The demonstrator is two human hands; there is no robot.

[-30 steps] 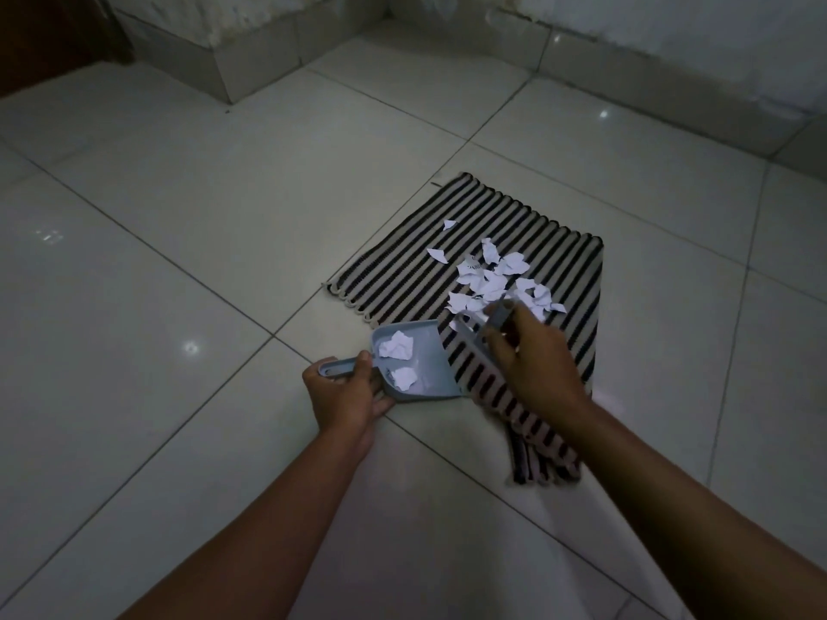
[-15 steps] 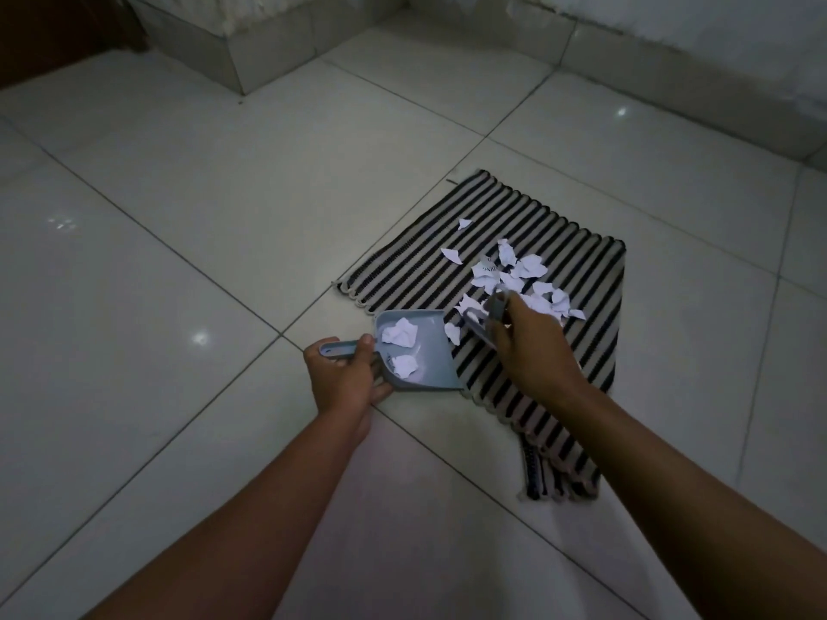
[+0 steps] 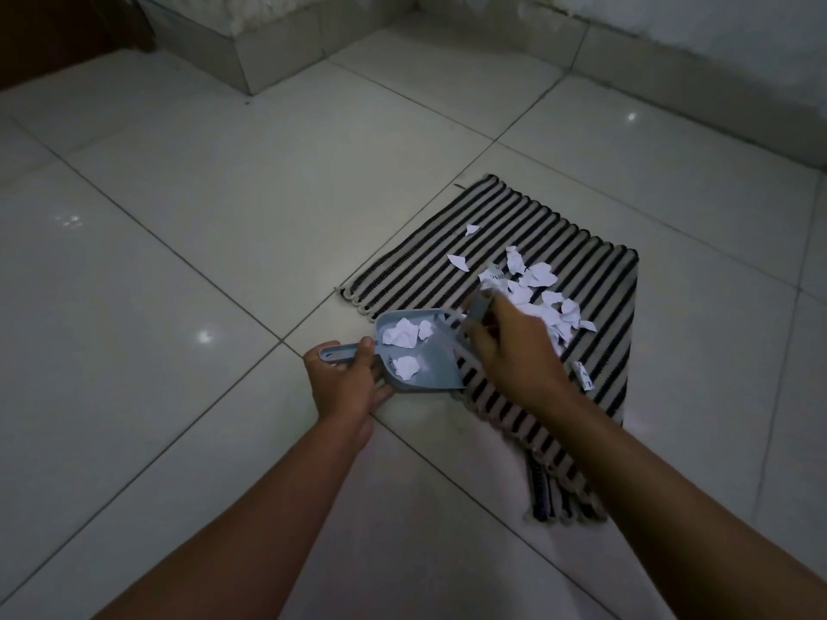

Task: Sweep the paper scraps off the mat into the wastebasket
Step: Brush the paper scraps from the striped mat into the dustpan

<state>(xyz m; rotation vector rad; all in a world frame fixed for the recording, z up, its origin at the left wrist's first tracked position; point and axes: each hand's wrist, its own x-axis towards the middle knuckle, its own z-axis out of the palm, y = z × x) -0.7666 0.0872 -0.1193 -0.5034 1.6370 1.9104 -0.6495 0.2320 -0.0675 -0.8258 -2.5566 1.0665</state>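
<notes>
Progress: partial, early. Three scraps lie in dustpan (image 3: 420,351); pan mouth at near-left edge of mat (image 3: 514,243). Left hand (image 3: 344,387) closed round pan handle. Right hand (image 3: 514,355) closed round brush (image 3: 479,308); bristles hidden behind hand. Main heap of scraps (image 3: 537,293) on mat beyond right hand; two strays farther out, one printed piece just right of wrist. Wastebasket not in view; emptying not yet done. Surface: striped mat, near corner rumpled, on glossy pale floor tiles (image 3: 179,261). Room dim; tiled plinth (image 3: 250,51) and wall at far side.
</notes>
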